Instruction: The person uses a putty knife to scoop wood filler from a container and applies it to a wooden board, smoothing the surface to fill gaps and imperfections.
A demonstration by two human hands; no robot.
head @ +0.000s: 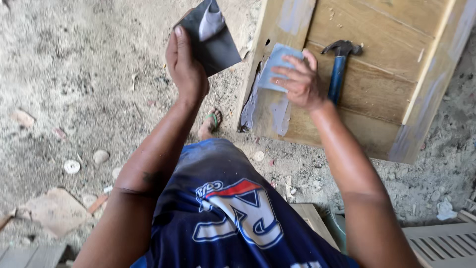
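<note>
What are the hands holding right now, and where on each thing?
The left hand holds a dark sheet of sandpaper by its lower edge. The right hand presses a pale blue-grey piece of sandpaper flat against the wooden panel.

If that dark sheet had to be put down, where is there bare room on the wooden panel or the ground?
Free: the panel boards right of the hammer, and the sandy ground left of the left hand. Crowded: the panel's near corner, under the right hand pressing grey sandpaper, and the stone-strewn lower left.

Soft, even daylight with faint shadows, sharp centre, and slight wide-angle stretching at the edges.
</note>
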